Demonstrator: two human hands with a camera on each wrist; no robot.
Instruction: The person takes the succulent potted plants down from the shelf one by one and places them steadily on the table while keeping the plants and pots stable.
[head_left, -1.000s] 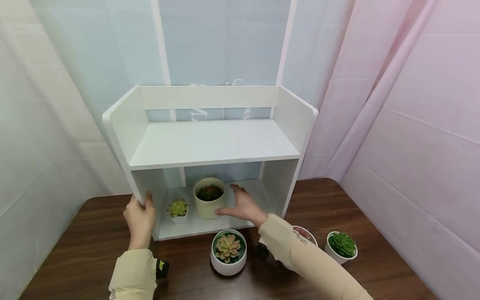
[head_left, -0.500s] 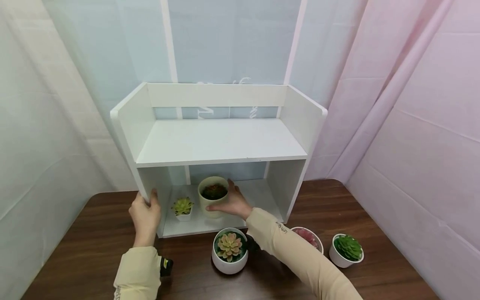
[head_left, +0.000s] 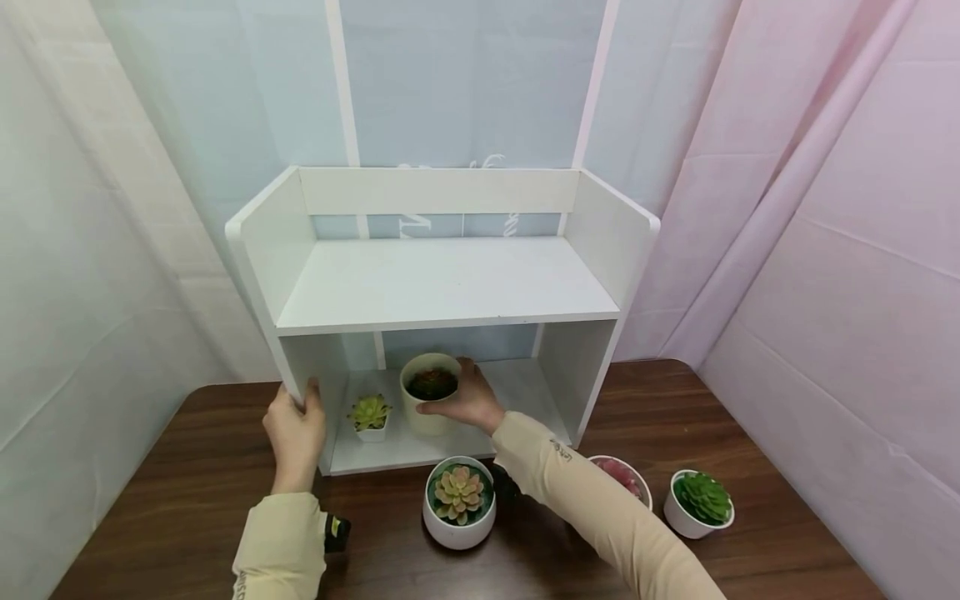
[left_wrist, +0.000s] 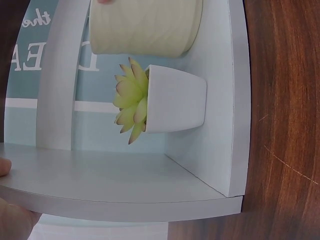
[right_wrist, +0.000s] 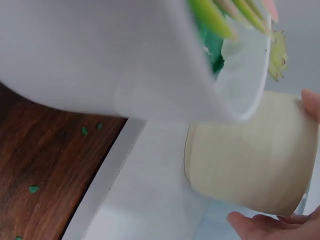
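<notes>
Looking down from the head view, the right hand (head_left: 467,401) curls around the cream pot (head_left: 429,403) standing on the lower board of the white shelf (head_left: 442,287), beside a small white pot (head_left: 369,415) with a green plant, while the left hand (head_left: 295,429) grips the shelf's left side panel. On the table (head_left: 187,492) in front stand a round white pot (head_left: 458,502), a pink-filled pot (head_left: 621,477) and a green one (head_left: 700,502). The left wrist view shows the small white pot (left_wrist: 172,106) just beside the cream pot (left_wrist: 146,26), fingertips (left_wrist: 6,167) on the panel edge. The right wrist view shows fingers (right_wrist: 260,224) wrapped about the cream pot (right_wrist: 252,160), behind the round white pot (right_wrist: 125,60).
</notes>
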